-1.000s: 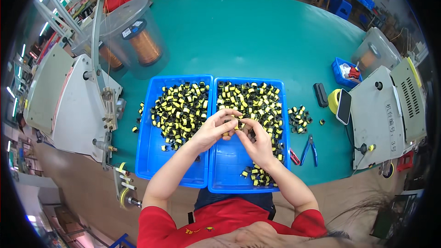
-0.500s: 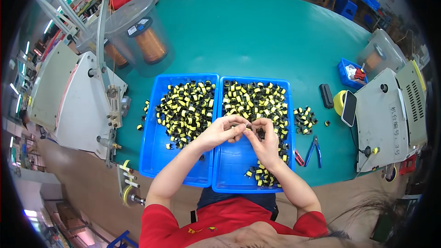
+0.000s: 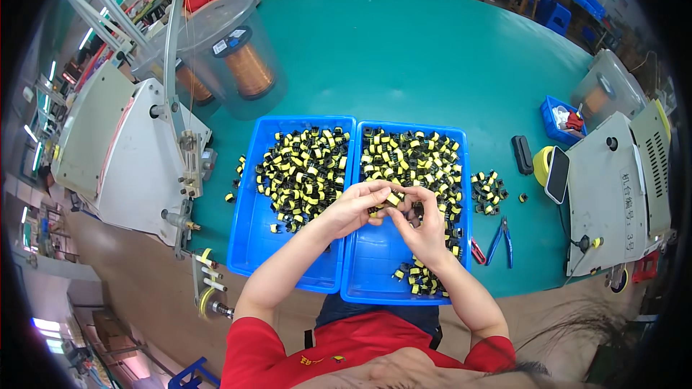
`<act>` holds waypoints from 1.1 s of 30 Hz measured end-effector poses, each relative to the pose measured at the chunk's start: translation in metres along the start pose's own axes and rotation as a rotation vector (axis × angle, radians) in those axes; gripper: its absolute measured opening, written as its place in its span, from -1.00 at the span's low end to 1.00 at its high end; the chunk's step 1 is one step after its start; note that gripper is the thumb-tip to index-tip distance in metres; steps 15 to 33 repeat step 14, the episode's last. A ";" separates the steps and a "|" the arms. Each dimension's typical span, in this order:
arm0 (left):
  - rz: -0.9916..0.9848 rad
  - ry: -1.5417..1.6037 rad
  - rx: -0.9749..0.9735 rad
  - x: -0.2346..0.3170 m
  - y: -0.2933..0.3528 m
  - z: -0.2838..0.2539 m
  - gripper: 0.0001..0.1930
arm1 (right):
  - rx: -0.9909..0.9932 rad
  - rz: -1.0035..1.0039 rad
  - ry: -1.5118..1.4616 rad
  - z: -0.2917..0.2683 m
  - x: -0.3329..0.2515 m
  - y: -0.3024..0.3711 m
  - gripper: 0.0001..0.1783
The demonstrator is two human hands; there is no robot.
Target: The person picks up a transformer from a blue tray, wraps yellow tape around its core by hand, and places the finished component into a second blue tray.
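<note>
Above the right-hand blue tray (image 3: 463, 194), my two hands meet around one small black bobbin coil with yellow tape (image 3: 393, 200). My left hand (image 3: 358, 209) pinches it between thumb and fingers. From the other side, the bent fingertips and thumb of my right hand (image 3: 425, 230) close on it too. The fingers partly cover the coil. Many similar taped coils (image 3: 411, 158) fill the far part of this tray, with a smaller heap (image 3: 422, 279) in its near right corner. The left-hand blue tray (image 3: 249, 245) holds another big pile (image 3: 303, 173).
Loose coils (image 3: 489, 191) lie right of the trays, beside blue-handled pliers (image 3: 500, 241) and a red cutter (image 3: 478, 252). A phone (image 3: 557, 175) leans on a yellow roll. Winding machines (image 3: 144, 166) flank the green table (image 3: 404, 50); copper wire spools (image 3: 249, 70) stand back left.
The coil between my fingertips has turned, so its yellow tape now shows. My hands stay together over the right tray. The whole view has shifted slightly.
</note>
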State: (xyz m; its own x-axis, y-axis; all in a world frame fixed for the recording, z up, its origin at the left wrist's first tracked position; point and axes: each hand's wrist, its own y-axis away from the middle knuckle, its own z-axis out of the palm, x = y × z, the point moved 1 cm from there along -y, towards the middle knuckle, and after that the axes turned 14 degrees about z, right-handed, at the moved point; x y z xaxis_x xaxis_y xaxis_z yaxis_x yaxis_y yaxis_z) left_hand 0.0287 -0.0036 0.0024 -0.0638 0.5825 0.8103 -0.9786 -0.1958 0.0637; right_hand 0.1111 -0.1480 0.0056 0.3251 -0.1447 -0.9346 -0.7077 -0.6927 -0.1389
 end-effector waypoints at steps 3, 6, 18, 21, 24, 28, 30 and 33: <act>0.018 0.095 0.012 -0.002 -0.002 -0.005 -0.64 | 0.003 -0.033 -0.042 0.000 0.005 0.000 -0.59; -0.032 0.273 0.065 0.001 -0.005 -0.004 -0.75 | 0.007 -0.059 -0.086 0.002 0.020 -0.003 -0.64; -0.012 0.125 0.060 -0.012 -0.001 -0.010 -0.78 | -0.127 0.042 -0.224 -0.003 -0.010 -0.002 -0.66; -0.012 0.125 0.060 -0.012 -0.001 -0.010 -0.78 | -0.127 0.042 -0.224 -0.003 -0.010 -0.002 -0.66; -0.012 0.125 0.060 -0.012 -0.001 -0.010 -0.78 | -0.127 0.042 -0.224 -0.003 -0.010 -0.002 -0.66; -0.012 0.125 0.060 -0.012 -0.001 -0.010 -0.78 | -0.127 0.042 -0.224 -0.003 -0.010 -0.002 -0.66; -0.012 0.125 0.060 -0.012 -0.001 -0.010 -0.78 | -0.127 0.042 -0.224 -0.003 -0.010 -0.002 -0.66; -0.012 0.125 0.060 -0.012 -0.001 -0.010 -0.78 | -0.127 0.042 -0.224 -0.003 -0.010 -0.002 -0.66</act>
